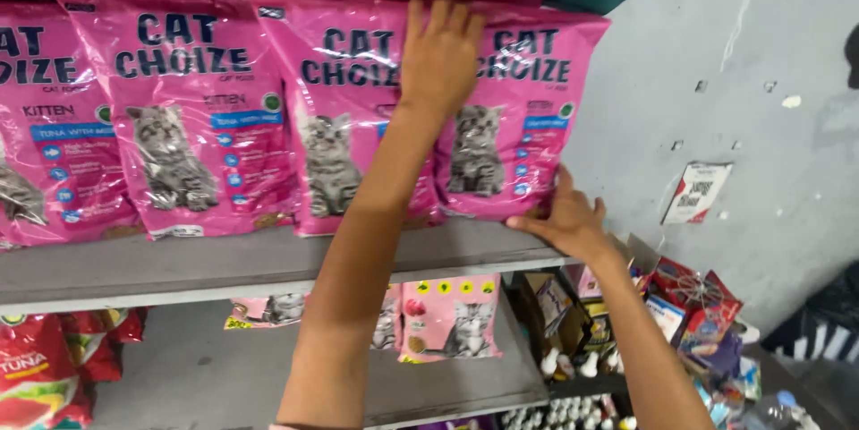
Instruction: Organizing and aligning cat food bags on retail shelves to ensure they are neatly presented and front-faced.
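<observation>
Several pink cat food bags with kitten pictures stand upright in a row on a grey shelf (179, 264). My left hand (438, 54) reaches up and lies over the top of the rightmost pink bag (528, 108), fingers curled at its upper edge. My right hand (562, 220) grips the same bag's bottom right corner, at the shelf's front edge. My left forearm hides part of the neighbouring bag (335, 126). The rightmost bag stands upright, touching its neighbour.
More pink bags (188, 108) fill the shelf to the left. On the shelf below are smaller pink packs (447, 318) and red bags (40, 367). Boxes and small packets (689, 305) crowd the lower right beside a grey wall (734, 63).
</observation>
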